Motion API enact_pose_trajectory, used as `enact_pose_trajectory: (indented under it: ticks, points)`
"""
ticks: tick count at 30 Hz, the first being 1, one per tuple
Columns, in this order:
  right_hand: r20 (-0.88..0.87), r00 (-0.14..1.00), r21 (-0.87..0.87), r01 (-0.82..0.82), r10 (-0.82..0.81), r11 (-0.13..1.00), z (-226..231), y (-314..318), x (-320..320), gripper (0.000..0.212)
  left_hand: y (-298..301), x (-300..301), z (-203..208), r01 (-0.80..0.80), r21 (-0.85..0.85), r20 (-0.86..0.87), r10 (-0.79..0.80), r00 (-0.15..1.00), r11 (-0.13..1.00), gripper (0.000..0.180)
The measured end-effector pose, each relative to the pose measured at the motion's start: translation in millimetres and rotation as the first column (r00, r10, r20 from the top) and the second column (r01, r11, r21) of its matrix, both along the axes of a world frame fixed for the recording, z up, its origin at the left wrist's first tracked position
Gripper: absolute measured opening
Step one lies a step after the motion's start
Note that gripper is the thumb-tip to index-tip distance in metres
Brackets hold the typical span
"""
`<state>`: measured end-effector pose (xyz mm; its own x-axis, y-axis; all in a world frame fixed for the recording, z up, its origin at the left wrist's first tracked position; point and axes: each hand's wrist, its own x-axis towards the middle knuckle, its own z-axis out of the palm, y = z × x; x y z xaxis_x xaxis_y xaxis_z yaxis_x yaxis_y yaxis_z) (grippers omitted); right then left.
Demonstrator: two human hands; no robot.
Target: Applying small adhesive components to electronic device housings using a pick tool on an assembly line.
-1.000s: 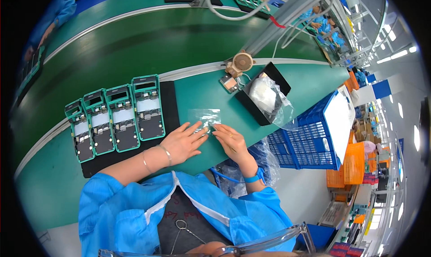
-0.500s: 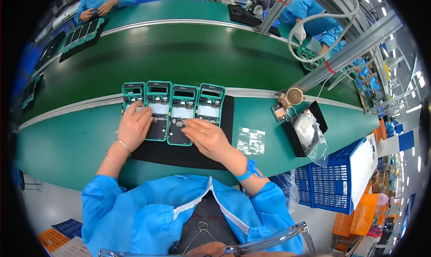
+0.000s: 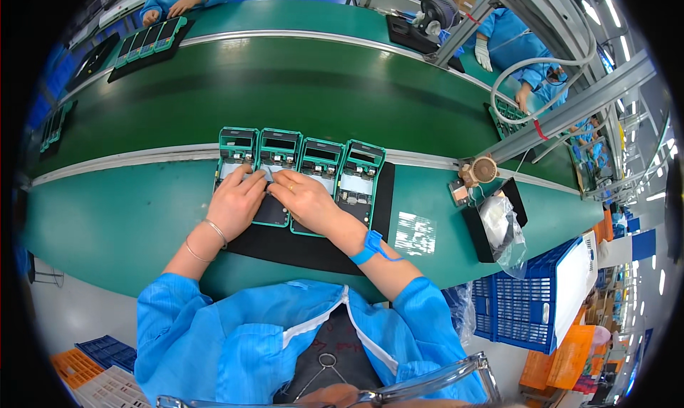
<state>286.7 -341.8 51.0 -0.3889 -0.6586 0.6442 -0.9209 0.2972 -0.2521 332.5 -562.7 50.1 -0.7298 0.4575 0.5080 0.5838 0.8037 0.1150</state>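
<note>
Both hands work over a row of four green-framed assemblies on a black mat (image 3: 313, 248) laid on the green bench (image 3: 107, 223).

- Left hand (image 3: 235, 201) rests palm-down on the leftmost two units, fingers curled and pressing at the top of the second assembly (image 3: 274, 176). Two thin bangles on that wrist.
- Right hand (image 3: 306, 201) comes in from the right, fingers bent, tips meeting the left hand's at a small pale sheet or film (image 3: 269, 171) on that second unit. Whether the fingers pinch the film or only press it flat — cannot tell; the knuckles hide the tips. A blue wrist strap (image 3: 372, 246) with a coiled lead sits on the right wrist.
- The second assembly lies directly under both sets of fingertips, long axis running away from the person, roughly square to the bench edge. Neither hand is clearly nearer; they converge on it from either side.
- Look of the unit: teal-green rectangular frame, dark window at the far end, pale panel in the middle, darker lower part mostly covered by the hands. The third assembly (image 3: 320, 167) and fourth assembly (image 3: 360, 180) match it and lie just beside, untouched.

Right of the mat: a small clear packet (image 3: 415, 233) flat on the bench, then a black tray (image 3: 491, 226) holding a plastic bag — well apart from the hands.
</note>
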Motion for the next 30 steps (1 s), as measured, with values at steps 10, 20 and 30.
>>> enact_pose_trajectory:
  ticks: [10, 20, 30]
  points:
    - [-0.02, 1.0, 0.002, 0.018, -0.018, 1.0, -4, -2, 0, 0.031, -1, 0, -4, -0.006, -0.016, 0.002, 0.006, 1.0, 1.0, 0.029]
    - [-0.053, 0.998, 0.072, 0.043, -0.04, 0.996, -4, -1, 3, 0.034, 4, -1, 9, -0.024, -0.086, 0.045, 0.028, 0.999, 0.996, 0.027]
    - [0.061, 0.936, -0.067, 0.349, -0.345, 0.935, 45, 154, 50, 0.027, 10, -4, 3, -0.062, -0.181, 0.071, 0.076, 0.995, 0.982, 0.028]
